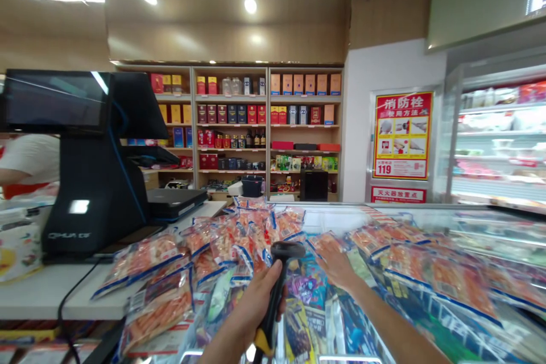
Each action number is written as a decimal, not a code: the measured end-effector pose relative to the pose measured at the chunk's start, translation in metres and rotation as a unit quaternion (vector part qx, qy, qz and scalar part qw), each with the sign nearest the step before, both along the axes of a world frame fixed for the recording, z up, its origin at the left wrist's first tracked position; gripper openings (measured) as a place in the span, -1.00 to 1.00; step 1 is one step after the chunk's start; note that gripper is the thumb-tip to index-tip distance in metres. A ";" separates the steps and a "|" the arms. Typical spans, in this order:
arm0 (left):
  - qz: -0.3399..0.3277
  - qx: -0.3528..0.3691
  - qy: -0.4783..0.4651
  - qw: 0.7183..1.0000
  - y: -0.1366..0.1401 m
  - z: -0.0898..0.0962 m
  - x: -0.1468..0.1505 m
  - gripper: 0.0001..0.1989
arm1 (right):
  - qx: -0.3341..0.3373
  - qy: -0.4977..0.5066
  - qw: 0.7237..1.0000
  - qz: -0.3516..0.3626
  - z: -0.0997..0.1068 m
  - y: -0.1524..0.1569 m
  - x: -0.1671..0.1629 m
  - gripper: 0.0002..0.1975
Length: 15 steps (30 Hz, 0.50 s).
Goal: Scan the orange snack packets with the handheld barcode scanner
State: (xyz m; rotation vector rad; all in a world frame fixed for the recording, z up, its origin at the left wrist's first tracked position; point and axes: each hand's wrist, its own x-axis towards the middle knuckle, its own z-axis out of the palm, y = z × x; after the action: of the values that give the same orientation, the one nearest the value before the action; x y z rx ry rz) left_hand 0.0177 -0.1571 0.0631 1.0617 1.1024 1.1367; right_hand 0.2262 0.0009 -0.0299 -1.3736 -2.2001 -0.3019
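In the head view, above the glass-topped case (328, 219), note the handheld scanner (286, 249) grasped in the fingers of the left hand (260, 290). Under the right hand (335, 261), see one packet (317, 240) between left-side heap (249, 227) and right-side spread (409, 261); cannot tell if pinched. Judge as under way, without telling finished from remaining.

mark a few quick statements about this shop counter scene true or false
1. The left hand holds a handheld barcode scanner. True.
2. The right hand is at the checkout terminal. False: it is at a clear food packet.
3. The checkout terminal stands on the picture's left side. True.
4. The fire hydrant poster is green and white. False: it is mainly red and yellow.
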 end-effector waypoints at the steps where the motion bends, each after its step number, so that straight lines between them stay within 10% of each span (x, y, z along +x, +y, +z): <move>1: 0.000 -0.003 -0.002 1.000 -0.001 -0.001 -0.001 -0.59 | -0.002 0.001 1.000 0.022 -0.001 -0.002 0.005 -0.67; 8: 0.006 0.017 -0.013 1.000 -0.009 0.000 -0.005 -0.61 | -0.056 0.091 0.994 0.027 0.009 -0.026 0.053 -0.62; 15: 0.012 0.006 -0.010 1.000 -0.016 0.005 0.000 -0.59 | -0.085 0.157 0.951 -0.254 0.011 -0.021 0.058 -0.49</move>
State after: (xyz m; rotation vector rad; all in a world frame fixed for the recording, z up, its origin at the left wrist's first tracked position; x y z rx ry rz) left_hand 0.0178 -0.1729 0.0686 1.0466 1.0962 1.1717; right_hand 0.2846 -0.0202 -0.0188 -1.9296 -1.6205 -0.0632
